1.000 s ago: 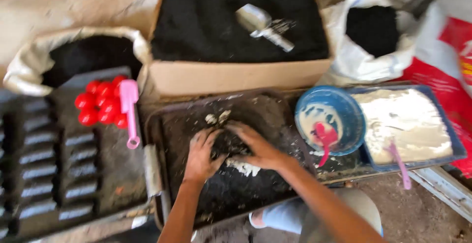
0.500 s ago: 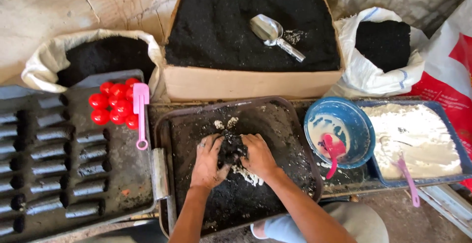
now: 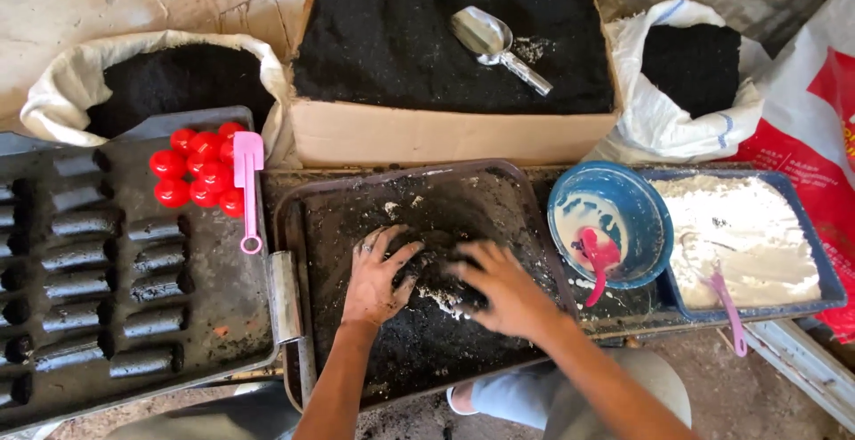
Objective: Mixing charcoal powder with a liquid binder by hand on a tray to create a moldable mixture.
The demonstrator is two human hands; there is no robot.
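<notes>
A dark tray (image 3: 343,199) lies in front of me with a heap of black powder mixed with white bits (image 3: 436,271) in its middle. My left hand (image 3: 378,275) presses flat on the left side of the heap, fingers spread, a ring on one finger. My right hand (image 3: 499,289) lies palm down on the right side of the heap, fingers spread and dusty with the black mix. Neither hand grips anything.
A black mould tray (image 3: 116,262) with rows of black sticks sits left, with red balls (image 3: 200,168) and a pink spoon (image 3: 248,186) on it. Behind stand a cardboard box of black powder (image 3: 445,133) with a metal scoop (image 3: 494,41) and two sacks (image 3: 142,75) (image 3: 690,84). Right: blue bowl (image 3: 610,217), blue tray of white powder (image 3: 748,235).
Both hands have opened out and flattened on the heap; half a second ago they were cupped close together around it. The view has shifted slightly.
</notes>
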